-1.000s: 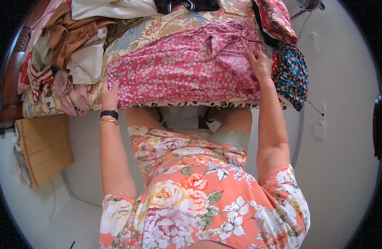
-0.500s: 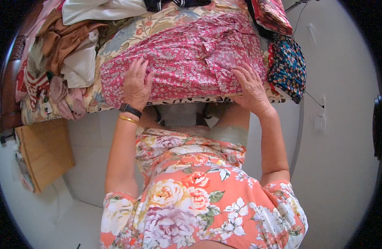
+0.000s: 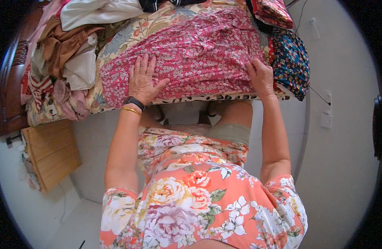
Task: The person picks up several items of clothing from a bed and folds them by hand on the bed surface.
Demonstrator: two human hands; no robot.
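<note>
A pink floral cloth [image 3: 199, 54], covered in small white blossoms, is spread wrinkled over the bed; whether it is a dress or a skirt I cannot tell. My left hand [image 3: 144, 81] lies flat on its near left part, fingers stretched out and thumb apart. At the cloth's right edge, my right hand [image 3: 261, 76] has its fingers curled in, pinching the fabric. The fingertips are partly hidden behind the hand. Close to the right of that hand sits a folded dark blue patterned cloth [image 3: 291, 62].
Heaped at the left are a brown garment [image 3: 66, 37], a white cloth [image 3: 81, 68] and a striped red one [image 3: 39, 87]. Another white cloth [image 3: 99, 14] lies at the back. A folded red cloth [image 3: 273, 12] is far right. A wooden cabinet [image 3: 52, 153] stands below left.
My left hand has come down flat and turned slightly right. My right hand has moved right and closed at the cloth's edge. The fold near the cloth's middle is flatter now.
</note>
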